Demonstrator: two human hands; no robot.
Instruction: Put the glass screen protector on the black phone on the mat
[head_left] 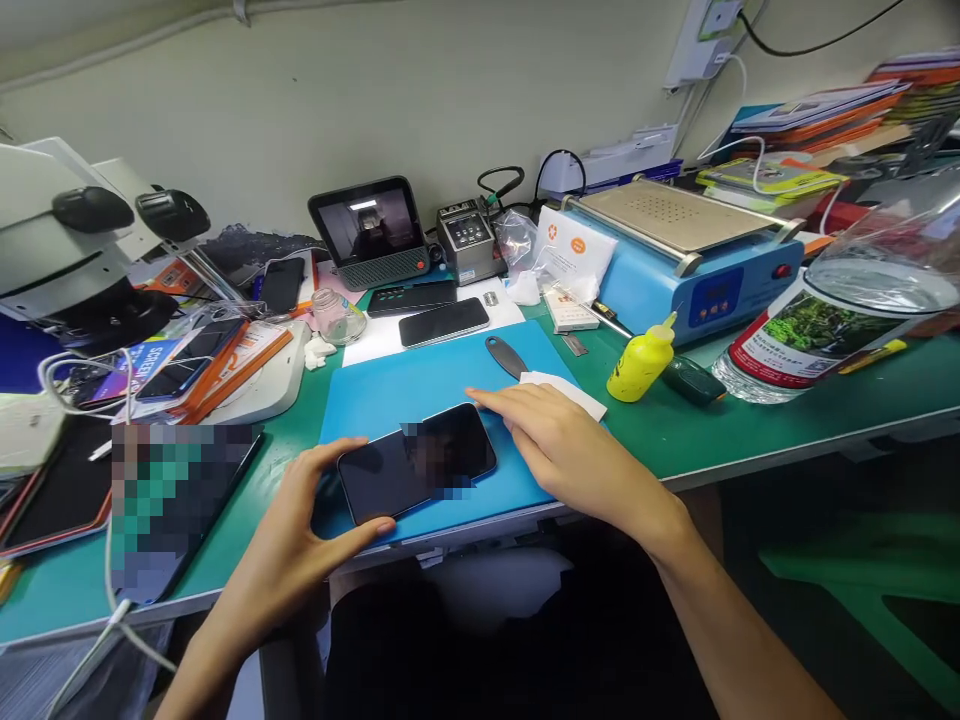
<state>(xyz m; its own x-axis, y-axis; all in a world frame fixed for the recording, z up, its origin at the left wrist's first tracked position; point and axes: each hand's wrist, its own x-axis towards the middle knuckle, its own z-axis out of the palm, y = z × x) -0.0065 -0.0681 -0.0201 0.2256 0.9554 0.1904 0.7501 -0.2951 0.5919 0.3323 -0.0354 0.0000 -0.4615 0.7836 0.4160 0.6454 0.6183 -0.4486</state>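
Observation:
A black smartphone, screen up, lies slightly slanted over a blue mat. My left hand grips its left end, thumb along the near edge and fingers at the far edge. Part of the screen is blurred out by blocks. At the phone's far right corner is my right hand, fingers stretched out and holding nothing; whether the fingertips touch the phone I cannot tell. Just beyond that hand lie a white sheet and a dark-handled tool, its other end hidden.
To the right stand a yellow squeeze bottle, a blue heating plate machine and a large clear container. A second phone and a smart display sit behind the mat. On the left are a microscope and a tablet.

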